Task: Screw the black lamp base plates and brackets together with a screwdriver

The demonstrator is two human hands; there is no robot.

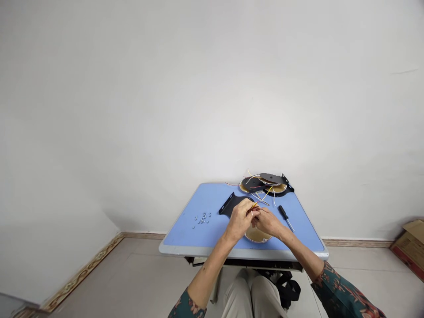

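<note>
My left hand (pixel 241 217) and my right hand (pixel 268 221) meet above the near middle of the blue table. Their fingers are pinched together around thin coloured wires (pixel 254 206), with yellow and red strands showing between the fingertips. Under the hands lies a round tan disc (pixel 257 235) with a pale rim, its far part covered by my fingers. A black metal bracket (pixel 228 206) with a slotted bent edge lies just beyond my left hand. Exactly how the wires run inside the grip is hidden.
Several small silvery screws (pixel 202 218) are scattered on the blue tabletop (pixel 188 236) at left. A black-handled screwdriver (pixel 285 217) lies right of my hands. Black round plates (pixel 272 178) with tan discs and loose wires are stacked at the back right, near the wall.
</note>
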